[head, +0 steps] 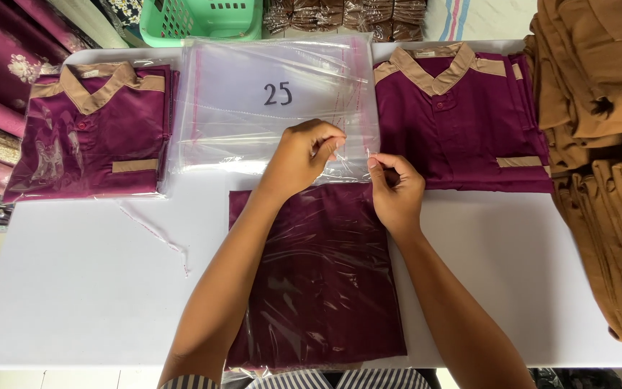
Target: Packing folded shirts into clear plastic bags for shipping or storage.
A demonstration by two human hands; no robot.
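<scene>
Head view, looking down on a white table (88,288). A folded maroon garment in a clear plastic bag (318,277) lies at the middle of the near edge, its lower end just over that edge, its open top pointing toward the far edge. The left hand (300,155) is at the bag's top, fingers curled and pinched shut on the clear flap (347,160). The right hand (396,189) sits just beside it, thumb and forefinger closed on the same flap at its right end; what else, if anything, lies between those fingertips cannot be told. Both forearms run up from the near edge, crossing over the bagged garment. Directly beyond the hands lies a stack of empty clear bags (275,108), reaching to the far edge. At the far left corner rests a bagged maroon shirt with tan collar (91,133). To the right of the stack, an unbagged pile of maroon shirts (462,130) of the same kind. Along the right edge, piles of brown folded clothing (606,144). A thin clear strip (154,234) lies loose on the table left of the forearms. A green basket (203,18) stands beyond the far edge.
</scene>
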